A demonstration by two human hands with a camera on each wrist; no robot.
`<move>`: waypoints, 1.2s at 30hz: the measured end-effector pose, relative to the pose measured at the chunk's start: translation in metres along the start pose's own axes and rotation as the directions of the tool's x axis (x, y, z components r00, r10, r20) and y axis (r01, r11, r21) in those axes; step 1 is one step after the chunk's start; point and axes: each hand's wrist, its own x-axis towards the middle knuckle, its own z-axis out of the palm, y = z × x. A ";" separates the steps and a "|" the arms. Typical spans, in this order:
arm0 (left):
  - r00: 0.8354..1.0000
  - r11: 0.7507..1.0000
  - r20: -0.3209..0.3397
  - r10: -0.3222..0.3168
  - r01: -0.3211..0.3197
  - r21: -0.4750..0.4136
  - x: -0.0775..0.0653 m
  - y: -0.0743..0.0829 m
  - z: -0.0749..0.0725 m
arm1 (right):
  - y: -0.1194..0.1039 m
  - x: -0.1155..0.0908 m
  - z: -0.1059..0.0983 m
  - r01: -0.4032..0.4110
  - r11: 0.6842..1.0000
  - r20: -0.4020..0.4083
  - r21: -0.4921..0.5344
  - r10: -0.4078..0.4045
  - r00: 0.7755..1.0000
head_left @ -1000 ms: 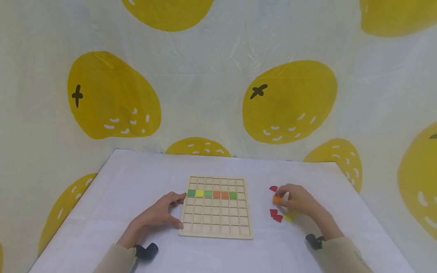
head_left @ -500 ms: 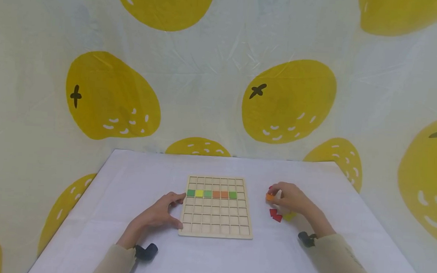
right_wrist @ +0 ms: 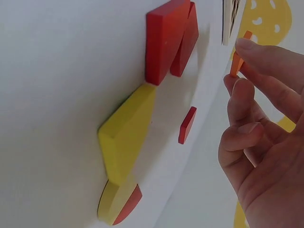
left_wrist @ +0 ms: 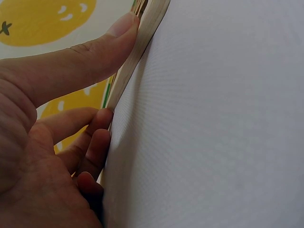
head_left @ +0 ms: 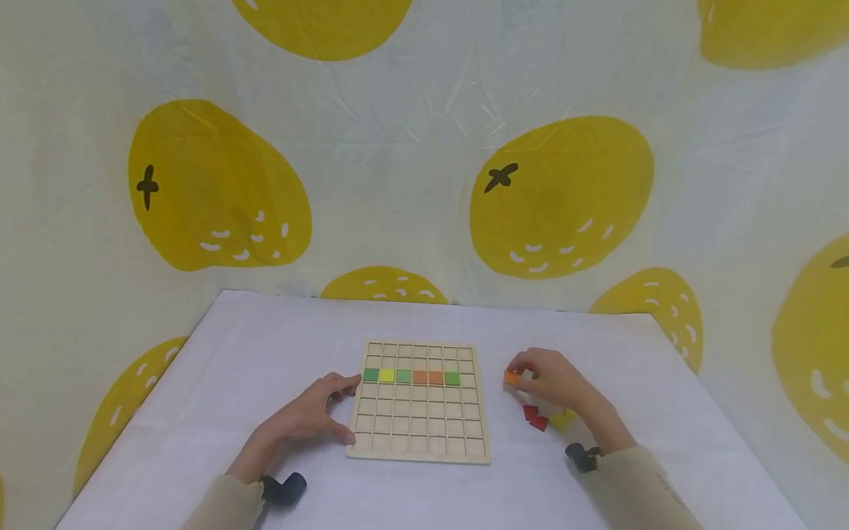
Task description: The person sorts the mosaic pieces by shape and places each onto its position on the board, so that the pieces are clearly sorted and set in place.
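Note:
A square wooden grid board (head_left: 417,458) lies on the table, with a row of coloured square tiles (head_left: 404,376) across its third row: greens, a yellow and two oranges. My left hand (head_left: 309,411) touches the board's left edge, thumb near the front corner and fingers farther back; the left wrist view shows the thumb (left_wrist: 90,61) against the wooden rim. To the right of the board, my right hand (head_left: 555,380) pinches an orange tile (head_left: 511,378) between thumb and fingertips, raised off the table. In the right wrist view that orange tile (right_wrist: 235,64) appears edge-on.
Red pieces (head_left: 539,424) and yellow pieces (head_left: 562,419) lie on the white table beneath the right hand. A smaller red piece (right_wrist: 187,125) lies apart from them in the right wrist view. Behind the table hangs a cloth (head_left: 393,183) with yellow fruit prints.
My right hand has moved left toward the board, carrying the orange tile from among the loose pieces. The left hand and board stay in place.

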 end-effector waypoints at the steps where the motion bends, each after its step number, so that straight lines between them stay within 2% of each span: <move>1: 1.000 1.000 0.003 0.008 -0.008 -0.003 0.000 0.000 0.000 | -0.001 0.001 0.001 0.003 1.000 0.001 -0.002 -0.003 1.000; 12: 1.000 1.000 0.002 -0.001 0.001 -0.018 0.000 0.000 0.000 | -0.015 0.007 0.003 0.035 0.999 0.001 0.022 -0.035 0.999; 21: 1.000 1.000 0.003 -0.005 0.005 -0.014 0.001 0.000 0.000 | -0.024 0.014 0.007 -0.006 1.000 0.020 0.015 0.005 1.000; 36: 1.000 1.000 -0.001 -0.004 0.004 -0.001 0.001 -0.002 0.000 | -0.045 0.027 0.016 0.058 0.998 0.038 0.026 -0.059 0.998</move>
